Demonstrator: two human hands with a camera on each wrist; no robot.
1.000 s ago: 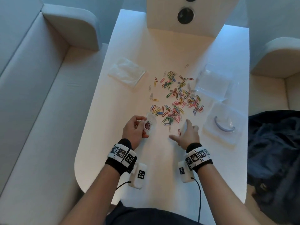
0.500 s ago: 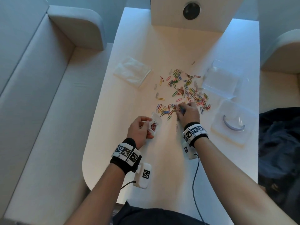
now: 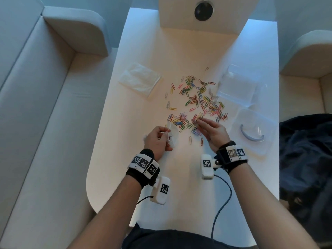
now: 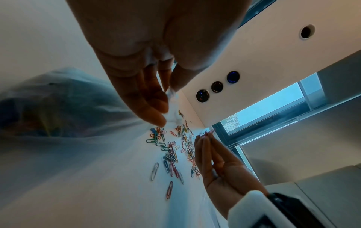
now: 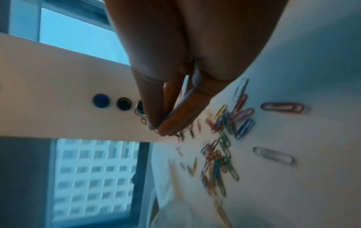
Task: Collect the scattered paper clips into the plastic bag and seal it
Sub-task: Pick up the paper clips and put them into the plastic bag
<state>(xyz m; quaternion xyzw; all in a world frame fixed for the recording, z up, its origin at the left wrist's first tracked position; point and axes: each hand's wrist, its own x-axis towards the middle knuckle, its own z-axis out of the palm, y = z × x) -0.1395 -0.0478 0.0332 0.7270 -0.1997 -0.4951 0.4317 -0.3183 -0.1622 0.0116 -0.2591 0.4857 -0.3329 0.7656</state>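
Left hand (image 3: pixel 158 139) pinches the plastic bag (image 3: pixel 172 134), few clips inside. Right hand (image 3: pixel 211 130) pinches paper clips (image 3: pixel 199 102); most remain mid-table (image 3: pixel 179 186). Bag unsealed.

A white tabletop (image 3: pixel 147 56) with rounded near corners stands between two pale upholstered sofas, one on the left (image 3: pixel 45 105) and one on the right (image 3: pixel 309 56), where a dark garment (image 3: pixel 305 159) lies on the seat. At the far end rises a white panel (image 3: pixel 179 17) with round buttons (image 4: pixel 216 87), one ringed in blue light. Behind it a window (image 5: pixel 93 177) shows a tall building's grid of windows in cool bluish daylight.
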